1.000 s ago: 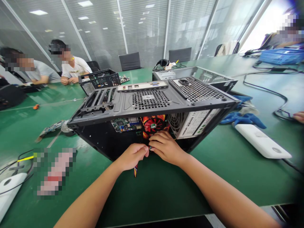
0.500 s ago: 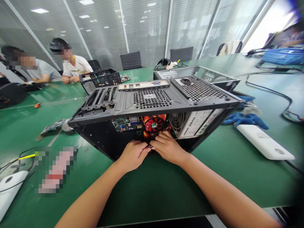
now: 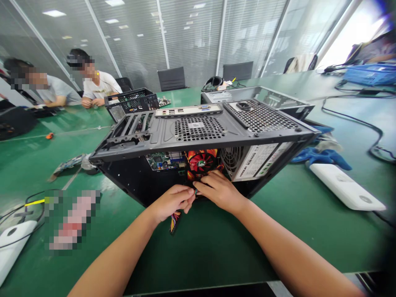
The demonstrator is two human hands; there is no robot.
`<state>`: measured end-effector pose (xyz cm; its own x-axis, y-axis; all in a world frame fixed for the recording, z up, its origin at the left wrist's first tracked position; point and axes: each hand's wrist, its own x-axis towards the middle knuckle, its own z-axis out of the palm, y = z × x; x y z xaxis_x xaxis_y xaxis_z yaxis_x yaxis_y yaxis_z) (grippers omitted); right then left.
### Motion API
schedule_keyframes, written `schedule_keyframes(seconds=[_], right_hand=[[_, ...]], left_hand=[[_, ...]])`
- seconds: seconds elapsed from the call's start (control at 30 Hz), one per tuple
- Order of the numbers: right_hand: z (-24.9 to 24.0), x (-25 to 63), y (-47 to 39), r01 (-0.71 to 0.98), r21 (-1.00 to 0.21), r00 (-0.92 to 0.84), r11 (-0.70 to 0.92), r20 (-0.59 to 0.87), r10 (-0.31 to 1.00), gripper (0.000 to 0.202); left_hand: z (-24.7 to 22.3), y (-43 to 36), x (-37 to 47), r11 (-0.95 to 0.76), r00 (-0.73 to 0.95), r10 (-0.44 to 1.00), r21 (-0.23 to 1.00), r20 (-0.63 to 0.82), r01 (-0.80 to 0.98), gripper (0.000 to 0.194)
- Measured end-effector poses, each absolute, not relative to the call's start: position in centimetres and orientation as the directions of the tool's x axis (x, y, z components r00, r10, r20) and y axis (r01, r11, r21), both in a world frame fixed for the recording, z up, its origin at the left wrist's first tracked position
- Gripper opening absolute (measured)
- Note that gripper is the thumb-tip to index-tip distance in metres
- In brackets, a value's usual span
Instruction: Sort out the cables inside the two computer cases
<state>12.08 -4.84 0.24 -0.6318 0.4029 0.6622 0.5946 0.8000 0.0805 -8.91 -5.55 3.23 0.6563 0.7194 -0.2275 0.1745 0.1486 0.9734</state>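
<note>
A black computer case [image 3: 198,142] lies in front of me with its open side facing me. Inside, a red-and-black CPU fan [image 3: 201,163] sits between a green motherboard [image 3: 162,161] and the labelled power supply [image 3: 262,159]. My left hand [image 3: 173,202] is closed around a bundle of power cables at the lower edge of the opening. From under it hangs a multicoloured cable end with a black connector [image 3: 175,222]. Beside it, my right hand [image 3: 220,192] pinches the same thin coloured wires, its fingertips almost touching the left ones. The fingers partly hide the wires.
Blue gloves [image 3: 321,159] and a white power strip [image 3: 346,185] lie to the right. A second white device [image 3: 15,247] with cords is at the left. Behind stand another open case [image 3: 260,95] and a smaller black one [image 3: 133,103]. Two people sit at far left.
The multicoloured cable end with its black connector now hangs in view below my left hand. My left hand's fingers have shifted on the wires; my right hand stays almost in place.
</note>
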Motion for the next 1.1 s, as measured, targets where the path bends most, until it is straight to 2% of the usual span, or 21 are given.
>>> schedule_keyframes(seconds=[0.1, 0.23, 0.3, 0.4, 0.5, 0.53, 0.6, 0.73, 0.8, 0.87, 0.97, 1.03, 1.1], right_hand=[[0.42, 12.03, -4.79, 0.579, 0.081, -0.634, 0.812, 0.671, 0.385, 0.024], [0.58, 11.94, -4.76, 0.587, 0.075, -0.641, 0.806, 0.651, 0.406, 0.024], [0.57, 11.94, -4.73, 0.593, 0.075, -0.646, 0.802, 0.639, 0.418, 0.024], [0.56, 11.93, -4.68, 0.597, 0.06, -0.648, 0.8, 0.624, 0.436, 0.025], [0.64, 11.91, -4.68, 0.595, 0.019, -0.641, 0.804, 0.614, 0.46, 0.027], [0.68, 11.91, -4.69, 0.593, 0.002, -0.638, 0.806, 0.612, 0.468, 0.027], [0.75, 11.92, -4.74, 0.584, -0.027, -0.63, 0.811, 0.615, 0.474, 0.025], [0.86, 12.0, -4.92, 0.564, -0.082, -0.603, 0.822, 0.639, 0.478, 0.025], [0.89, 12.02, -5.0, 0.561, -0.107, -0.598, 0.821, 0.634, 0.491, 0.024], [0.87, 12.0, -5.04, 0.563, -0.121, -0.599, 0.817, 0.621, 0.505, 0.023], [0.73, 11.89, -5.0, 0.577, -0.12, -0.599, 0.808, 0.611, 0.518, 0.022], [0.67, 11.79, -4.95, 0.586, -0.11, -0.602, 0.803, 0.605, 0.522, 0.024], [0.73, 11.71, -4.94, 0.589, -0.109, -0.604, 0.801, 0.599, 0.526, 0.027]], left_hand=[[3.4, -5.5, -9.12, 0.088, 0.649, 0.719, 0.959, -0.249, 0.27, 0.048], [3.7, -5.39, -9.46, -0.169, 0.636, 0.752, 0.883, -0.172, 0.438, 0.04], [3.7, -5.3, -9.49, -0.337, 0.633, 0.769, 0.784, -0.09, 0.521, 0.034], [3.36, -5.1, -9.37, -0.579, 0.657, 0.749, 0.568, 0.086, 0.585, 0.033], [3.0, -5.0, -9.25, -0.694, 0.683, 0.703, 0.404, 0.2, 0.596, 0.034], [2.99, -5.03, -9.25, -0.692, 0.682, 0.704, 0.406, 0.198, 0.596, 0.034], [3.15, -5.16, -9.31, -0.63, 0.674, 0.728, 0.509, 0.125, 0.587, 0.035], [3.73, -5.46, -9.54, -0.283, 0.647, 0.75, 0.818, -0.137, 0.501, 0.039], [3.89, -5.54, -9.59, -0.146, 0.643, 0.738, 0.883, -0.202, 0.445, 0.043], [3.92, -5.58, -9.57, -0.136, 0.641, 0.741, 0.89, -0.2, 0.436, 0.043], [3.7, -5.58, -9.48, -0.363, 0.633, 0.771, 0.771, -0.066, 0.523, 0.036], [3.34, -5.53, -9.45, -0.557, 0.653, 0.754, 0.593, 0.068, 0.582, 0.032], [2.94, -5.45, -9.45, -0.672, 0.682, 0.716, 0.409, 0.148, 0.617, 0.032]])
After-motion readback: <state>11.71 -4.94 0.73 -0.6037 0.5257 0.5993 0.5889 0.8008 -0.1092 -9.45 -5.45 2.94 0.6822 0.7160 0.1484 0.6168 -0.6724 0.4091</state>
